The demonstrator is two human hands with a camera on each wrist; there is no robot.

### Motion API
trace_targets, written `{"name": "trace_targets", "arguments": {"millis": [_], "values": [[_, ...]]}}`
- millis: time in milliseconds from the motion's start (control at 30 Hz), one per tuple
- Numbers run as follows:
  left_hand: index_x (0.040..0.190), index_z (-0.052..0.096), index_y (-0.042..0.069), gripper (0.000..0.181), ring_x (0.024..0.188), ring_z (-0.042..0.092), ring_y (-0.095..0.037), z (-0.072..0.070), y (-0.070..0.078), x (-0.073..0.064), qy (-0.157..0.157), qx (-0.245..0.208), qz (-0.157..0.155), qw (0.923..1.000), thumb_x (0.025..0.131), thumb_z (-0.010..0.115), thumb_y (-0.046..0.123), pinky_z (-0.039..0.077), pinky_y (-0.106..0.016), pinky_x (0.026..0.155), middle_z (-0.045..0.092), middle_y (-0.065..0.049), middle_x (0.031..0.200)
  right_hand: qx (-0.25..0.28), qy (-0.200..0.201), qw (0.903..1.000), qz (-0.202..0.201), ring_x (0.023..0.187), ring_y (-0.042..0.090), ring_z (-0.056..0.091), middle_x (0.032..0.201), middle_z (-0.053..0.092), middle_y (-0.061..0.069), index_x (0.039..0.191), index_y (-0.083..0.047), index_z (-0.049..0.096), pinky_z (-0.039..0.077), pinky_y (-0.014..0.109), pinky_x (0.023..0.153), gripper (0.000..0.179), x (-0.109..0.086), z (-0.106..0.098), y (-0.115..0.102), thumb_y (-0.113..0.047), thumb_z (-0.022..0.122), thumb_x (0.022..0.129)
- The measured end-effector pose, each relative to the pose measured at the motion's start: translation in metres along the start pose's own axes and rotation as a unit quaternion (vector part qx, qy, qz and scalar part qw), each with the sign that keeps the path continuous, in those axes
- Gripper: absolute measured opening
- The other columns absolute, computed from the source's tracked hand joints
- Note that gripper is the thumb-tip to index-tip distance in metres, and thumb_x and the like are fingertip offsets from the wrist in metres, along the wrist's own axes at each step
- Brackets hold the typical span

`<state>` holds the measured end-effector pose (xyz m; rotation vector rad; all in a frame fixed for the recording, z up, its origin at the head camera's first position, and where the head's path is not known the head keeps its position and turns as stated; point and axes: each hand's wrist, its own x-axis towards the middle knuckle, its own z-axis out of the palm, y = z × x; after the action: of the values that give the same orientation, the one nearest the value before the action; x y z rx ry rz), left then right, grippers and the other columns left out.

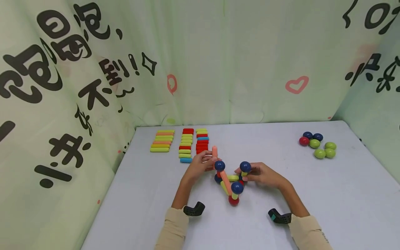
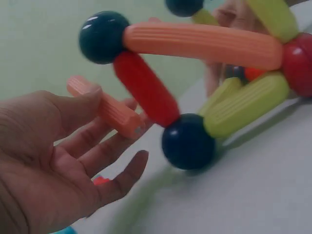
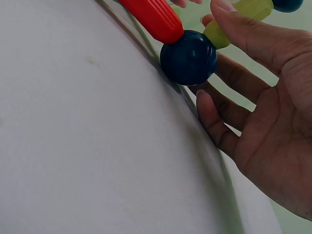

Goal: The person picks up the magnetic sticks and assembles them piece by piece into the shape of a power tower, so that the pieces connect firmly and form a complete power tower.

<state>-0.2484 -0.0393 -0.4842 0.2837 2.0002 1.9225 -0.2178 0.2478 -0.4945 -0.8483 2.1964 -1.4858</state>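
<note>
My left hand (image 1: 200,164) pinches a loose orange stick (image 2: 116,114) between thumb and fingers, beside the frame of sticks and balls. That frame has navy balls (image 1: 220,165), a red ball (image 1: 233,201), a red stick (image 2: 148,90), yellow-green sticks (image 2: 248,105) and a slanting long orange stick (image 2: 204,45). In the left wrist view the held stick is apart from the lower navy ball (image 2: 189,141). On the frame's other side, my right hand (image 1: 264,174) pinches an upright yellow-green stick (image 3: 239,22) just above a navy ball (image 3: 187,57); its other fingers are beside that ball.
Rows of coloured sticks (image 1: 186,140) lie at the table's back left, with a row of yellow and orange sticks (image 1: 162,141) further left. Navy, red and green balls (image 1: 314,143) cluster at the back right. A printed curtain (image 1: 231,69) hangs behind the white table (image 1: 140,208).
</note>
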Motion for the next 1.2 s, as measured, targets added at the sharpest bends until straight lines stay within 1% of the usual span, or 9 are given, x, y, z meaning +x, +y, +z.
{"name": "trace_targets", "arguments": {"millis": [167,400,533,667,767,900,1033,1100,1200], "values": [[0.129,0.056,0.010,0.031,0.106,0.070,-0.023,0.021,-0.008,0.006,-0.037,-0.047,-0.016,0.9981,0.098,0.058,0.014,0.047,-0.037,0.104,0.071,-0.012,0.117,0.001,0.011,0.9999,0.013,0.112,0.006,0.062,0.125,0.065,0.020,0.125,-0.001,0.063,0.047,0.017,0.095,0.032,0.000,-0.005,-0.001,-0.011,0.063,0.095],[0.137,0.056,0.013,0.036,0.102,0.071,-0.022,0.028,-0.016,0.007,-0.082,-0.081,-0.041,0.9925,0.101,0.051,0.013,0.041,-0.043,0.111,0.071,-0.010,0.116,-0.011,0.021,0.9997,0.005,0.105,0.010,0.064,0.119,0.067,0.020,0.122,0.000,0.063,0.049,0.019,0.093,0.029,0.000,-0.006,0.000,-0.011,0.062,0.095],[0.136,0.058,0.016,0.039,0.109,0.067,-0.021,0.028,-0.017,0.006,-0.117,-0.062,-0.032,0.9907,0.105,0.043,0.033,0.031,-0.048,0.116,0.071,-0.013,0.115,-0.012,0.028,0.9995,0.011,0.102,0.012,0.065,0.117,0.068,0.021,0.122,0.001,0.062,0.051,0.020,0.090,0.029,0.000,-0.006,0.000,-0.012,0.062,0.096],[0.138,0.057,0.018,0.066,0.122,0.061,-0.022,0.029,-0.015,0.005,-0.142,-0.023,-0.018,0.9894,0.100,0.024,0.061,0.023,-0.051,0.119,0.070,-0.013,0.120,-0.013,0.035,0.9991,0.017,0.102,0.011,0.065,0.117,0.068,0.020,0.123,0.000,0.062,0.052,0.021,0.089,0.030,-0.001,-0.006,0.000,-0.013,0.062,0.096],[0.139,0.056,0.017,0.080,0.131,0.053,-0.023,0.029,-0.014,0.004,-0.146,-0.014,-0.022,0.9889,0.094,0.020,0.072,0.020,-0.052,0.120,0.066,-0.009,0.129,-0.016,0.042,0.9988,0.021,0.101,0.010,0.065,0.117,0.067,0.020,0.124,0.000,0.061,0.052,0.021,0.089,0.031,-0.002,-0.006,0.002,-0.013,0.061,0.096],[0.138,0.057,0.015,0.087,0.139,0.044,-0.023,0.030,-0.014,0.004,-0.153,-0.014,-0.030,0.9876,0.090,0.018,0.077,0.017,-0.053,0.120,0.060,-0.004,0.138,-0.016,0.045,0.9984,0.029,0.100,0.009,0.064,0.117,0.067,0.021,0.125,0.002,0.059,0.052,0.020,0.089,0.034,-0.003,-0.005,0.004,-0.013,0.062,0.096],[0.138,0.057,0.017,0.086,0.135,0.048,-0.022,0.028,-0.015,0.004,-0.151,-0.017,-0.025,0.9881,0.091,0.016,0.076,0.023,-0.050,0.119,0.060,-0.004,0.137,-0.024,0.033,0.9986,0.034,0.104,0.015,0.064,0.118,0.067,0.020,0.126,0.002,0.059,0.051,0.019,0.090,0.037,-0.004,-0.003,0.003,-0.015,0.065,0.094],[0.137,0.058,0.017,0.083,0.130,0.054,-0.022,0.026,-0.015,0.004,-0.136,-0.015,-0.012,0.9905,0.093,0.016,0.073,0.030,-0.047,0.117,0.062,-0.007,0.133,-0.034,0.026,0.9985,0.035,0.106,0.021,0.064,0.119,0.066,0.019,0.127,0.001,0.058,0.050,0.018,0.091,0.039,-0.003,-0.002,0.003,-0.017,0.066,0.093],[0.133,0.061,0.016,0.076,0.118,0.062,-0.021,0.019,-0.015,0.004,-0.088,-0.011,0.006,0.9960,0.096,0.022,0.069,0.040,-0.039,0.111,0.066,-0.009,0.125,-0.055,0.023,0.9973,0.044,0.110,0.029,0.063,0.121,0.065,0.017,0.128,0.000,0.056,0.050,0.021,0.094,0.043,-0.003,-0.001,0.002,-0.019,0.068,0.092]]}}
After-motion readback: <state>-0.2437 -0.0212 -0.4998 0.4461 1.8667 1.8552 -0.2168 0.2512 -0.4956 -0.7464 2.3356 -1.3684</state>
